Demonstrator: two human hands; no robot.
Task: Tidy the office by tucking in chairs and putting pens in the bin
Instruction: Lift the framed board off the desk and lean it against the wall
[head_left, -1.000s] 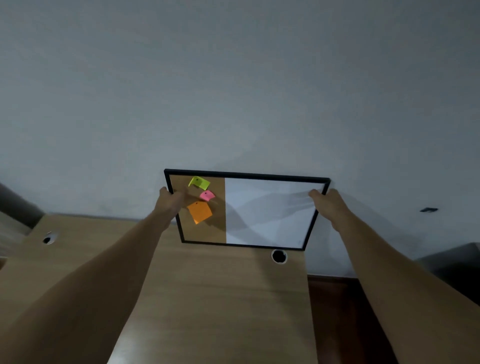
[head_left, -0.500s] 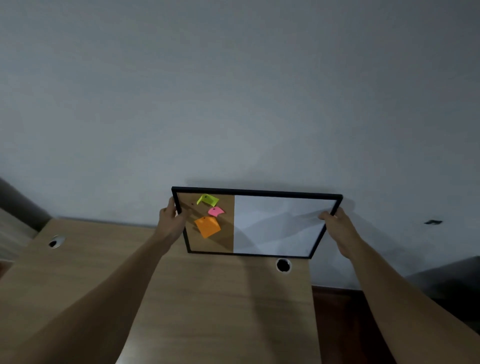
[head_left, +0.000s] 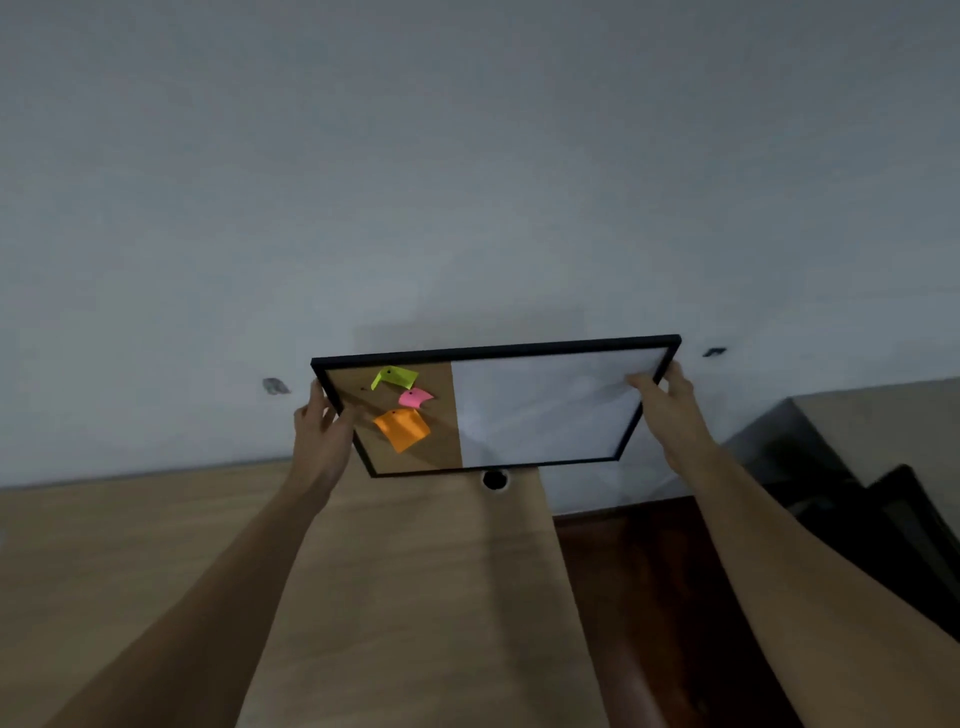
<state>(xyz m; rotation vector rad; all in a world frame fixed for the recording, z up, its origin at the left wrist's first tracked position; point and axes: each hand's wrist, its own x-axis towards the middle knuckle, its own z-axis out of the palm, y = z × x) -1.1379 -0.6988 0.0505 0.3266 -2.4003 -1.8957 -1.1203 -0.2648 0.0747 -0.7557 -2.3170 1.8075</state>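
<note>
I hold a black-framed board (head_left: 540, 410), half cork and half whiteboard, tilted in the air in front of the grey wall and above the far edge of the wooden desk (head_left: 395, 597). My left hand (head_left: 322, 441) grips its left frame edge beside the cork half, which carries a yellow-green note (head_left: 394, 376), a pink note (head_left: 414, 397) and an orange note (head_left: 402, 428). My right hand (head_left: 670, 410) grips the right frame edge, thumb on the white surface. No pens, bin or chairs are visible.
A round cable hole (head_left: 494, 479) sits in the desk just below the board. Two small dark marks or hooks are on the wall (head_left: 275, 385) (head_left: 714, 352). Dark floor (head_left: 639, 597) lies right of the desk, with a dark object (head_left: 893, 525) and a pale surface at far right.
The board sits lower and further right in the frame, and tilts more toward me. Both hands still grip its sides. The view has swung, hiding the left desk hole and showing a wall mark at left.
</note>
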